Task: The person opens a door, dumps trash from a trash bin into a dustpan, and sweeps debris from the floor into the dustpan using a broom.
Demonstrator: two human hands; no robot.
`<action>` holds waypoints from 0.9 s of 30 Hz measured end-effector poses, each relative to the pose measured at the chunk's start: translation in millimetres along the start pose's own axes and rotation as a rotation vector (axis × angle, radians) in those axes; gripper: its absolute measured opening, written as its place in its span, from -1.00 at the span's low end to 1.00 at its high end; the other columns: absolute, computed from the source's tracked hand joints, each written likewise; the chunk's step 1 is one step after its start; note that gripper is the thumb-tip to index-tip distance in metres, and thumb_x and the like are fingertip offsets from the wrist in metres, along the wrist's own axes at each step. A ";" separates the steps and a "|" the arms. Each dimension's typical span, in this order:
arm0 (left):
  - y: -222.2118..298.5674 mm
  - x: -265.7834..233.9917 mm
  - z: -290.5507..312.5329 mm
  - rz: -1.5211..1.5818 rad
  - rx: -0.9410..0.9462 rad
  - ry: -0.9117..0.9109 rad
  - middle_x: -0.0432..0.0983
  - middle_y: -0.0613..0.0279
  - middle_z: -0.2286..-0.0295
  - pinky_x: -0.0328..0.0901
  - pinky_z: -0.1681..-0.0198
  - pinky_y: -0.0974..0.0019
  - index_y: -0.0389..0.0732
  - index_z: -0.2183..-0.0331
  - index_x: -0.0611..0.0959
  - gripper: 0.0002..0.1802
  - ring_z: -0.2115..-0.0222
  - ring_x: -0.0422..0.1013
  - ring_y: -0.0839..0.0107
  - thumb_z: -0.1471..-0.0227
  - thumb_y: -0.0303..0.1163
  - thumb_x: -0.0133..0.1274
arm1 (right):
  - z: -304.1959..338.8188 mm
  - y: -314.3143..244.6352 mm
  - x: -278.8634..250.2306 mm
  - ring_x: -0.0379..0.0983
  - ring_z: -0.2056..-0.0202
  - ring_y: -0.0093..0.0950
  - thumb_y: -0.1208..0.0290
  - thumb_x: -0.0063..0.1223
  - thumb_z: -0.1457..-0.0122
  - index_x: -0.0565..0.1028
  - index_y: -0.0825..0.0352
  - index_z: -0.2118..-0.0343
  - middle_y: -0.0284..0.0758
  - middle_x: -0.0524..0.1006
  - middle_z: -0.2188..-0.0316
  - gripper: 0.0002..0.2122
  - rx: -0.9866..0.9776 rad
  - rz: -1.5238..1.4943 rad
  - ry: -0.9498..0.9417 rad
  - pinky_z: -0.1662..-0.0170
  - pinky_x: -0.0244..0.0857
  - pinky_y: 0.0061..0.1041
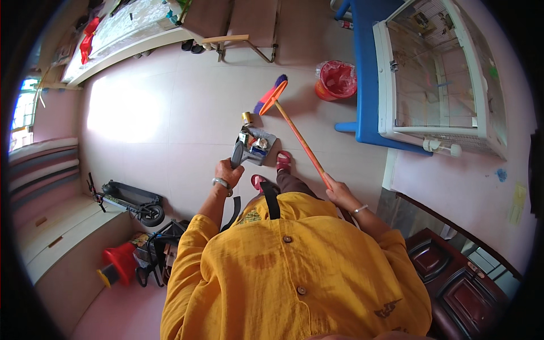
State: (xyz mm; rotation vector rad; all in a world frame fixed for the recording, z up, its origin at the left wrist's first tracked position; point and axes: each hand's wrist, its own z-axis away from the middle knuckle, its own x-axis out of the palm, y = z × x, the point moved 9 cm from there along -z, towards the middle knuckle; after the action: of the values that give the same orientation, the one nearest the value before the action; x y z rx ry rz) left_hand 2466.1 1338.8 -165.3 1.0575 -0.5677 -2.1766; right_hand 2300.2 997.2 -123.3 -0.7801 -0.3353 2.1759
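Note:
My left hand [229,173] is closed around the grey handle of a dustpan [270,137], held low in front of my feet. Several bits of rubbish lie in the pan, among them crumpled packaging [261,144]. A gold can [246,118] is at the pan's far edge; I cannot tell whether it touches the pan. My right hand [341,195] grips the lower part of a broom's wooden stick [303,143]. The broom head [272,97], orange with purple and pink bristles, is on the floor beyond the dustpan, a little right of the can.
A red bin [336,81] with a clear liner stands beside a blue table [368,73] bearing a white cage [436,73]. A folding chair [241,34] is at the far side. To the left are a folded scooter [133,199] and a red stool [120,263]. Behind me on the right is a dark door [453,277].

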 end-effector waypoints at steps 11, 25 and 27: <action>10.2 -9.8 7.5 -0.058 0.035 0.048 0.47 -0.04 0.68 0.31 0.49 0.18 -0.37 0.59 0.56 -0.64 0.61 0.44 0.13 0.35 -0.20 0.05 | -42.7 -69.9 -11.8 0.43 0.68 -0.32 0.46 -0.22 0.04 0.12 0.33 -0.14 -0.09 0.46 0.59 -0.43 -0.071 -0.131 -0.008 0.52 0.37 -0.40; 7.1 -9.1 10.3 -0.040 0.045 0.070 0.45 -0.13 0.65 0.30 0.45 0.13 -0.36 0.59 0.55 -0.61 0.57 0.42 0.00 0.37 -0.17 0.05 | -20.4 -24.8 -19.4 0.40 0.68 -0.37 0.49 -0.26 0.03 0.06 0.26 -0.18 -0.14 0.42 0.61 -0.40 -0.153 0.111 -0.134 0.56 0.36 -0.40; 13.4 -9.2 11.9 -0.047 0.080 0.073 0.45 -0.14 0.65 0.30 0.45 0.12 -0.37 0.59 0.55 -0.60 0.56 0.42 -0.01 0.37 -0.17 0.05 | 5.5 -15.6 -18.8 0.39 0.69 -0.39 0.49 -0.25 0.01 0.06 0.19 -0.18 -0.19 0.40 0.64 -0.41 -0.029 0.028 -0.204 0.57 0.35 -0.42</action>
State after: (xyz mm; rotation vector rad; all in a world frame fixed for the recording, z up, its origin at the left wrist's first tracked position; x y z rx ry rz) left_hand 2465.7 1337.1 -145.2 1.1991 -0.6067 -2.1616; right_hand 2315.4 993.4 -103.7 -0.5822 -0.4630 2.2870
